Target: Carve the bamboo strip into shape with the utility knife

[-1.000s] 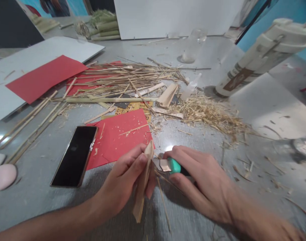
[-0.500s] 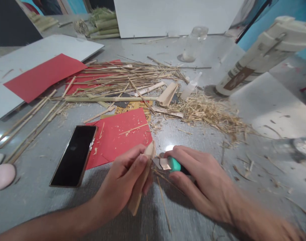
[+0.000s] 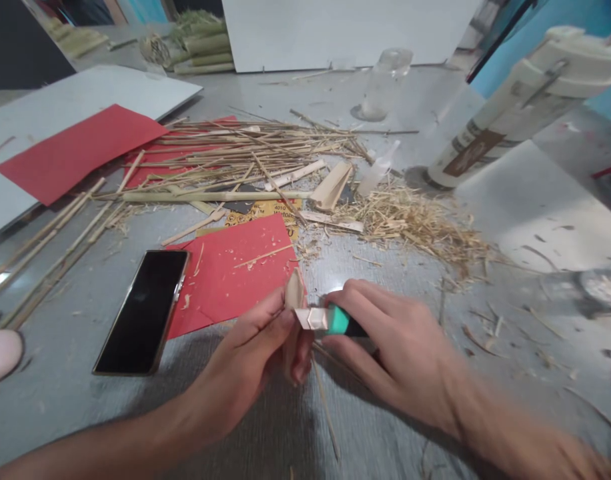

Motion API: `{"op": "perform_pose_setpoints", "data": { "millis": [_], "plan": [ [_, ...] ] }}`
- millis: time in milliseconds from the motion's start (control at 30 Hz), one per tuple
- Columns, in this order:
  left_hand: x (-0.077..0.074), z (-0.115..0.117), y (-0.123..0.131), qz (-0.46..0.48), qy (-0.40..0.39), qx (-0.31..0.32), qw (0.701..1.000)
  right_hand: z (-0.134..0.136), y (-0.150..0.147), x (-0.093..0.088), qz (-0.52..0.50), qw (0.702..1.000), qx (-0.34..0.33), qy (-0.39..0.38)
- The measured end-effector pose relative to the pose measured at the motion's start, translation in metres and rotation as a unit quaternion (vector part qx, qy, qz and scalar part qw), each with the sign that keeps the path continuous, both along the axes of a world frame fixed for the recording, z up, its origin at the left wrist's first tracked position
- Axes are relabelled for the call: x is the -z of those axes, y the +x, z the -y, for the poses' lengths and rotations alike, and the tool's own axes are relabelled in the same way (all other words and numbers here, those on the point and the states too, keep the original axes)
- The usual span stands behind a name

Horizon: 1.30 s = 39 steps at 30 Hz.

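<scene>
My left hand [image 3: 258, 347] grips a pale strip of wood or bamboo [image 3: 294, 288], whose upper end sticks out above the thumb. My right hand [image 3: 390, 333] is wrapped round a green and black utility knife [image 3: 338, 321]. The knife's blade points left and meets the strip beside my left thumb. Behind the hands lies a red sheet [image 3: 235, 280] with shavings on it. A thin straw [image 3: 325, 407] rests on the table just below the hands.
A black phone [image 3: 140, 313] lies at the left. Behind are many thin sticks [image 3: 210, 157], a straw pile [image 3: 415, 220], a glue bottle [image 3: 379, 170] and a clear jar [image 3: 385, 83]. A tall white container [image 3: 515, 110] stands at the right.
The strip has turned in my left hand, and its lower end no longer shows. The knife has moved slightly left and up, its blade now more level. The view has shifted a little.
</scene>
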<state>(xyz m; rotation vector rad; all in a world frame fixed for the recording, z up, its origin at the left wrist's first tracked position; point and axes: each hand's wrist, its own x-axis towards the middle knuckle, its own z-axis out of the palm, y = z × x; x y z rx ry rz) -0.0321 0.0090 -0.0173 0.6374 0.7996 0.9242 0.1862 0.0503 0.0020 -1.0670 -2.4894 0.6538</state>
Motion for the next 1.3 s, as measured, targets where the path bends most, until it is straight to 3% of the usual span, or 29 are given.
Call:
{"op": "perform_pose_setpoints", "data": {
  "millis": [100,200,433,1000,1300],
  "plan": [
    [-0.002,0.002,-0.001,0.032,-0.032,0.026,0.999,0.002,0.0,-0.001,0.013,0.999,-0.004,0.035],
    [-0.006,0.004,-0.003,-0.03,-0.009,0.046,0.998,0.003,-0.002,-0.002,0.018,0.998,-0.007,0.058],
    [-0.007,0.004,0.002,-0.162,0.015,0.025,0.986,0.007,-0.009,-0.003,0.042,0.997,-0.008,0.061],
    [-0.003,0.001,-0.003,-0.214,0.03,0.049,0.975,0.006,-0.006,0.0,0.029,0.999,-0.026,0.027],
    [-0.001,-0.006,-0.005,-0.163,0.07,0.051,0.983,0.0,-0.002,-0.002,0.01,0.999,-0.022,0.022]
  ]
}}
